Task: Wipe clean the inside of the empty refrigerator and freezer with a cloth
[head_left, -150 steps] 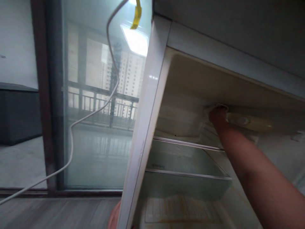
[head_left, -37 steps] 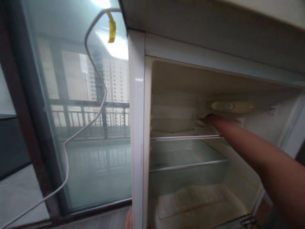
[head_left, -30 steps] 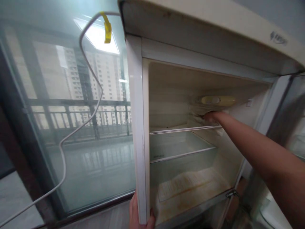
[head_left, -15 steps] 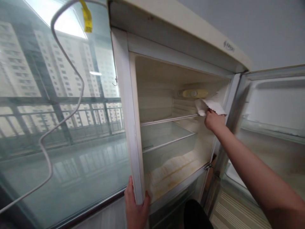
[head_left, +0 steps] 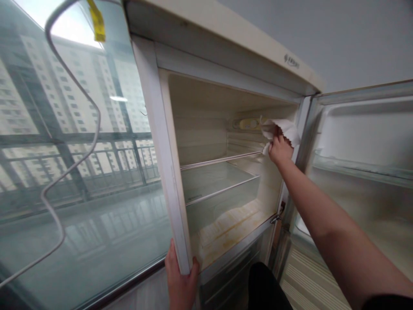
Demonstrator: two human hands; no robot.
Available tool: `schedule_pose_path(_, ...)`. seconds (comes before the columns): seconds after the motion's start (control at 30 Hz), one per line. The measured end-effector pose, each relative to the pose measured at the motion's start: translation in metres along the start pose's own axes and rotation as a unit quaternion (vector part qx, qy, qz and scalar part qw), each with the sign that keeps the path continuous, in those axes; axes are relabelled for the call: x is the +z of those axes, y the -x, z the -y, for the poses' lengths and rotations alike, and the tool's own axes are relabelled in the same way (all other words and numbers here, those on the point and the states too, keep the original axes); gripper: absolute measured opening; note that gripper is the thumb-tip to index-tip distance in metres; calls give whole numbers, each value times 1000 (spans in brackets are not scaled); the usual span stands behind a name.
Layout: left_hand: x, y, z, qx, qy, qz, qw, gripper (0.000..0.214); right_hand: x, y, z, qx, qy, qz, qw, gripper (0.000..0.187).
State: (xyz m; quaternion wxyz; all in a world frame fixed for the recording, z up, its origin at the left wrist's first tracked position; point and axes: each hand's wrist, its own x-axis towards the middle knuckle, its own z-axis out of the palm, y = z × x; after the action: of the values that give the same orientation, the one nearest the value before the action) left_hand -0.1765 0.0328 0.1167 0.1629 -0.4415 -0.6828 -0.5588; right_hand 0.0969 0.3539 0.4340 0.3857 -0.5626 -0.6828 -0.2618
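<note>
An old off-white refrigerator point(head_left: 226, 26) stands with its upper compartment exposed. My right hand point(head_left: 281, 148) reaches inside and holds a white paper towel point(head_left: 287, 129) against the right inner wall, close to the yellowish lamp cover point(head_left: 250, 124). At the lower left, my left hand point(head_left: 181, 275) grips the refrigerator's front left edge, fingers outside and thumb inside. Two glass shelves, an upper shelf point(head_left: 222, 160) and a lower shelf point(head_left: 222, 190), cross the compartment. Brownish-yellow stains mark the compartment floor point(head_left: 230, 232).
The refrigerator door point(head_left: 364, 133) hangs open on the right, with a clear door rack point(head_left: 364, 165). A metal hinge point(head_left: 275, 218) sits at the compartment's lower right corner. On the left, a grey cable point(head_left: 97, 120) with a yellow tag point(head_left: 97, 23) hangs before a window. My dark-clad knee point(head_left: 266, 286) shows below.
The view has shifted, so the refrigerator sits slightly further left. My right hand has turned, and the paper towel now bunches above its fingers. My left hand keeps its grip on the edge.
</note>
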Motion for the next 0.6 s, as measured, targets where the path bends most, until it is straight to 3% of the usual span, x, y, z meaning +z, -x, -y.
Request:
schedule_pose_path(0.3,-3,0,0,6,2,10,1000,71,-1,-7,-2,2,10,-7,1000,48)
schedule_pose_path(0.6,-7,1,1,9,-6,18,1000,66,-17,-7,10,17,27,2,999,47)
